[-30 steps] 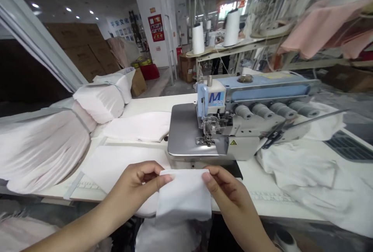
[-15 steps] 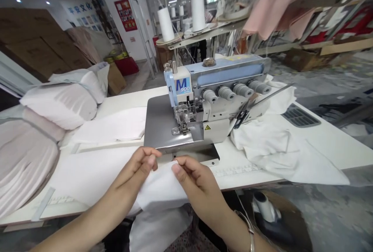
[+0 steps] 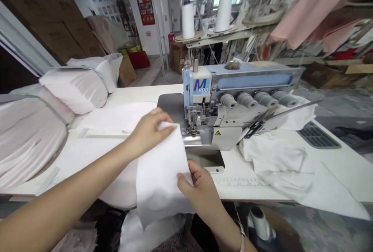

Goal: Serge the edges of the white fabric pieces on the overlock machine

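Both my hands hold a piece of thin white fabric [image 3: 159, 174], which hangs over the table's front edge. My left hand [image 3: 148, 133] pinches its upper corner, close to the presser foot [image 3: 190, 127] of a blue-and-grey M900 overlock sewing machine [image 3: 233, 100]. My right hand [image 3: 198, 190] grips the fabric's right edge lower down, near the front of the machine's steel bed plate [image 3: 171, 106]. A bracelet shows on my right wrist. The fabric's lower end hangs below the table.
Large bundles of pale pink fabric [image 3: 74, 89] lie at the left of the white table [image 3: 247, 190], and flat white fabric [image 3: 116, 118] lies behind my left arm. Loose white cloth [image 3: 279, 162] sits right of the machine. White thread cones [image 3: 224, 9] stand above it.
My hands have spread the fabric, which was bunched between them. My left hand has moved forward toward the presser foot, and my right hand has dropped lower. The view has shifted slightly.
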